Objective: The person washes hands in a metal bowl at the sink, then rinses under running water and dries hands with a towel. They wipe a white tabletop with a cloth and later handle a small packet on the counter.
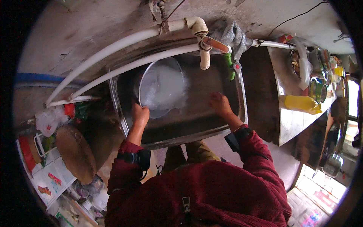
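Observation:
A round metal basin (140,85) tilts inside the rectangular metal sink (246,105). Whitish, motion-blurred water (167,88) fills its mouth and seems to spill over the right side. My left hand (141,112) grips the basin's near-left rim, thumb on top. Over the right half of the sink, my right hand (219,103) hangs apart from the basin, its fingers bent and blurred. I see nothing in it, but the fingertips are unclear. A pale plastic tap (204,58) with an orange lever (216,44) points down above the sink.
White pipes (136,63) cross behind the sink. Grey mesh cloth (235,38) hangs beside a green-handled tool (230,66) on the right rim. At right, a counter (289,124) holds a yellow packet (302,104) and jars. A round wooden board (76,154) stands at left.

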Motion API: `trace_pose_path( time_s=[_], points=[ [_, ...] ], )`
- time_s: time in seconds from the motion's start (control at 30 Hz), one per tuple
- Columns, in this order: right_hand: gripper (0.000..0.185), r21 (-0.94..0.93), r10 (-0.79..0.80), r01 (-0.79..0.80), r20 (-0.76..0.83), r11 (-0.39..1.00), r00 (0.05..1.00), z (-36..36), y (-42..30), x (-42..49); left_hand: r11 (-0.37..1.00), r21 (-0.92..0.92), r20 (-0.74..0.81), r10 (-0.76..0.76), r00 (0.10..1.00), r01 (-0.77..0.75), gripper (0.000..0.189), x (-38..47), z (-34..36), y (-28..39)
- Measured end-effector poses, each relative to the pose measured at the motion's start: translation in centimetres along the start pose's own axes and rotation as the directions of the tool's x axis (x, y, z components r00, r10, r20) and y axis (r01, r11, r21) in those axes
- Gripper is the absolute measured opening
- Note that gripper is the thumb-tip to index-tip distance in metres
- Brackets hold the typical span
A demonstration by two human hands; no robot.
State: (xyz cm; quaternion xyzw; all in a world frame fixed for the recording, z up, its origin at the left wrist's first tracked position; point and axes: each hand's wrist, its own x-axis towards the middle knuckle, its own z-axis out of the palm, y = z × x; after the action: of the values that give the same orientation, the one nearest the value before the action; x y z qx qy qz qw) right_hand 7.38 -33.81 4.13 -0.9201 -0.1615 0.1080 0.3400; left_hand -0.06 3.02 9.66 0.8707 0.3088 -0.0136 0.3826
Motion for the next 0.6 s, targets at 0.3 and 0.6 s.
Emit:
trace_pose_path(
  time_s=[0.3,0.6],
  points=[
    [0.025,0.03,0.107,-0.109,0.063,0.994,0.992,-0.5,0.5,-0.4,0.895,0.306,-0.237,0.402,0.884,-0.325,0.082,-5.1,-8.1,0.5],
    [0.029,0.084,0.07,-0.074,0.043,0.994,0.997,-1.9,-1.1,-0.2,0.858,0.341,-0.265,0.481,0.836,-0.385,0.083,-6.5,-10.9,0.2]
  ],
)
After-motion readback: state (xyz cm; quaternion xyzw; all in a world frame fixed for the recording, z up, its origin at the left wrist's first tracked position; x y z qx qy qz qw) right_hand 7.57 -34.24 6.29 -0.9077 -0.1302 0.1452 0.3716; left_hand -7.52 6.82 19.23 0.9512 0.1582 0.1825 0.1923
